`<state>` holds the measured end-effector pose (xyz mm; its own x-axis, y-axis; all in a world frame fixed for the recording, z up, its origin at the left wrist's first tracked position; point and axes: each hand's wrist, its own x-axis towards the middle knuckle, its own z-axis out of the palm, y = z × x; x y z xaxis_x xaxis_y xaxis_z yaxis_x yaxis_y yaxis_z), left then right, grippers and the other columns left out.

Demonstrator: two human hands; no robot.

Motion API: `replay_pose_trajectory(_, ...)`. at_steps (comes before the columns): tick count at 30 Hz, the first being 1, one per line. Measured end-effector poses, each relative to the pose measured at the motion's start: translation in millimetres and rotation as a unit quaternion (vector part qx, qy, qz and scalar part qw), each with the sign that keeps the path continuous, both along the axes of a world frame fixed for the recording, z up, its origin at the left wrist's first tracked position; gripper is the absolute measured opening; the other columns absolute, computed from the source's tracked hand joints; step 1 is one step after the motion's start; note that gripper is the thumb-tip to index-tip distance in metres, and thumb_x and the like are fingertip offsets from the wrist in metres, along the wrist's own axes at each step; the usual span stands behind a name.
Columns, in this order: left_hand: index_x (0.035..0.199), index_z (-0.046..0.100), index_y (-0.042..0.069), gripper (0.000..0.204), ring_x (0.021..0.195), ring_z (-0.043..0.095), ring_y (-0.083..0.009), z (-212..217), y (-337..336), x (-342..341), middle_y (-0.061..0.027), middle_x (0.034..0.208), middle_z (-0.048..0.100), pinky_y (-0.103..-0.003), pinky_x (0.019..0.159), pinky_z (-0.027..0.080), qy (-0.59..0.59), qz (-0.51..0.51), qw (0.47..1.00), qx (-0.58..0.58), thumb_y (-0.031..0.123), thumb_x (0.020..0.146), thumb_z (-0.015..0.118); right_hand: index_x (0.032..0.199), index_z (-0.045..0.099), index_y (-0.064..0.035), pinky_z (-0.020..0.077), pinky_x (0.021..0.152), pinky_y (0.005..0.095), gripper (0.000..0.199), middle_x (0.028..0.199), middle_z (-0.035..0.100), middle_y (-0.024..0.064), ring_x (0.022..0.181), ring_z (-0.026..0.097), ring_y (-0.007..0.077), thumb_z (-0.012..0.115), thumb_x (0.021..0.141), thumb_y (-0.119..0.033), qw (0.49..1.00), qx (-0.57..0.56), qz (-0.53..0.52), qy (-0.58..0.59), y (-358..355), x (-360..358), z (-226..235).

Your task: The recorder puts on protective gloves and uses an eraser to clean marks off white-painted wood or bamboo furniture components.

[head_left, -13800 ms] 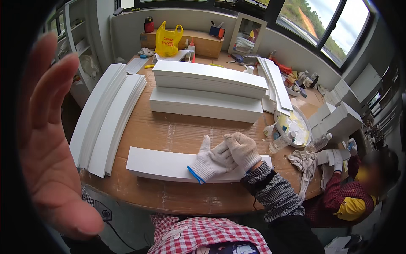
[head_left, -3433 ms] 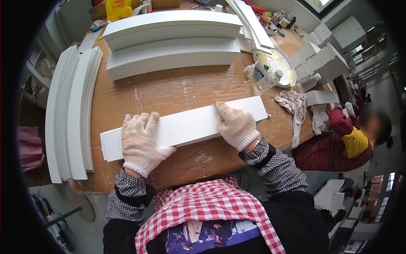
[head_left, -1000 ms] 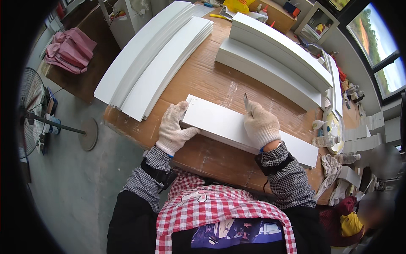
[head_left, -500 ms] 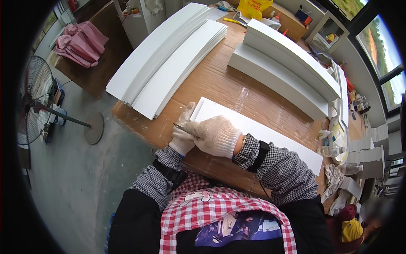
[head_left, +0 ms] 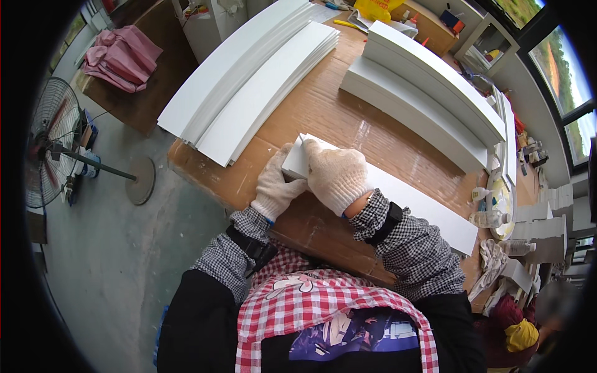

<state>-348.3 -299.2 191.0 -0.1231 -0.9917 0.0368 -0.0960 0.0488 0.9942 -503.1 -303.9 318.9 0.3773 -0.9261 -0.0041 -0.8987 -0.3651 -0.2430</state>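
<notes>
A long white board [head_left: 410, 205] lies slanting across the cardboard-covered table in front of me. My left hand [head_left: 275, 183], in a white knit glove, grips the board's left end, fingers along its short edge and thumb at the near side. My right hand [head_left: 336, 174], gloved the same way, is closed just above that end, knuckles up. A slim pointed metal tool [head_left: 302, 139] shows only its tip by the far corner of the board; the rest is hidden in the right glove.
Stacked white slats [head_left: 249, 93] lie at the far left of the table [head_left: 298, 127]. White boxy lengths [head_left: 416, 112] stand at the far right. Clear bottles [head_left: 489, 219] and a rag [head_left: 490, 264] sit at right. A floor fan [head_left: 56, 146] stands left; another person [head_left: 513, 329] is at lower right.
My right hand has moved right and away from me, bringing the tool from beside the left glove to the board's far corner. The left hand has shifted slightly, its thumb now showing.
</notes>
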Motion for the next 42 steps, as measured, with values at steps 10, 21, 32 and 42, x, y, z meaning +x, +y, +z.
replay_pose_trajectory(10,0.142,0.04,0.0,0.08,0.122,0.054,-0.0206,11,4,-4,-0.0116,0.132,0.055,-0.034,0.107,0.046,0.08,-0.056,0.995,-0.01,0.015,0.078,0.085,0.12,0.059,-0.0071,0.0564,0.069,0.0454,0.03,0.083,0.071,0.019,0.078,0.071,0.0339,0.055,0.092,-0.018,0.985,0.034,-0.169,0.001,13,-34,1)
replay_pose_trajectory(21,0.145,0.04,-0.003,0.076,0.131,0.046,-0.0238,33,11,7,-0.014,0.14,0.05,-0.038,0.115,0.035,0.015,0.072,0.978,-0.197,0.025,0.085,0.079,0.109,0.067,-0.0038,0.0531,0.063,0.0338,0.028,0.078,0.068,0.0051,0.067,0.065,0.0177,0.057,0.096,-0.026,0.727,-0.114,-0.658,-0.16,254,-368,-23)
replay_pose_trajectory(32,0.153,0.023,0.0,0.1,0.134,0.048,-0.0351,127,88,-171,-0.0264,0.145,0.044,-0.041,0.111,0.041,-0.069,-0.575,0.804,0.134,0.036,0.081,0.081,0.1,0.059,-0.0099,0.0336,0.05,0.0264,0.022,0.061,0.041,-0.0038,0.048,0.036,0.0094,0.049,0.104,-0.029,0.357,-0.138,-0.225,-0.896,136,-208,45)
replay_pose_trajectory(42,0.121,0.057,-0.009,0.062,0.089,0.066,-0.0192,163,112,-206,-0.0154,0.11,0.066,-0.029,0.083,0.055,0.007,-0.55,0.717,0.429,0.04,0.088,0.073,0.101,0.057,-0.0051,0.0509,0.053,0.0278,0.012,0.073,0.062,0.0047,0.06,0.062,0.0154,0.065,0.093,-0.003,0.704,-0.467,-0.296,-0.446,103,-212,23)
